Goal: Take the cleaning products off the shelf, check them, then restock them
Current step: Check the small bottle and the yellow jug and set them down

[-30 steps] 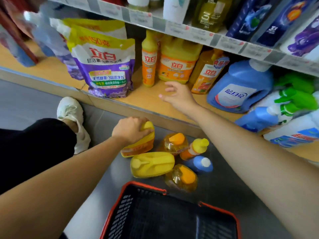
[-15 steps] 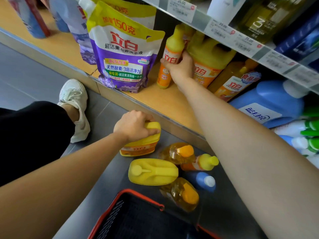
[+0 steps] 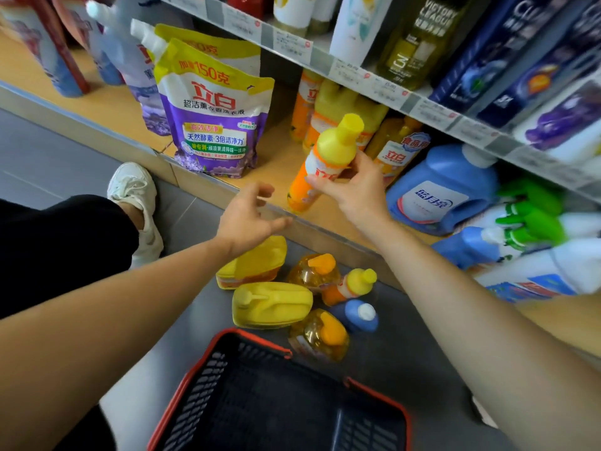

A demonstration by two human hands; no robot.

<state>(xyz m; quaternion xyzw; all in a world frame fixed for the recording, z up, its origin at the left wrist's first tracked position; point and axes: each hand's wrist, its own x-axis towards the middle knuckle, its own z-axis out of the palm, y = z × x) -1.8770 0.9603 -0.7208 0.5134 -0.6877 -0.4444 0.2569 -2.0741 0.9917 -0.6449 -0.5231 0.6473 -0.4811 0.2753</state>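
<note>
Shop aisle, grey tiled floor [image 3: 65, 151]; observer crouched at the bottom shelf [image 3: 279, 167], a pale wooden board with a metal front edge.

Item in hand: an orange bottle with a yellow cap [image 3: 328, 157]. It is held over the shelf's front edge, tilted, cap up and towards the camera, base low. The right hand [image 3: 354, 190] grips it round the label, fingers on one side and thumb on the other. Judgement: the tilt turns the label to the eye, so this is the checking step.

The left hand [image 3: 247, 219] holds nothing. Its fingers are spread and loosely bent, just beside the bottle's base. It probably waits to take or steady the bottle.

On the floor below the shelf edge lie two yellow jugs [image 3: 271, 304], two clear bottles with orange caps [image 3: 313, 271], a small yellow-capped bottle [image 3: 349, 286] and a blue bottle [image 3: 356, 315]. All lie close together, likely stock already taken down. A black basket with a red rim [image 3: 253, 336] sits near them, closer to the observer.

On the shelf: a purple pouch [image 3: 214, 125] towards the left end, orange and yellow bottles behind the held one, a blue jug [image 3: 442, 190] to the right. Price strips [image 3: 292, 43] line the shelf above. White shoe [image 3: 136, 196] on the floor at left.
</note>
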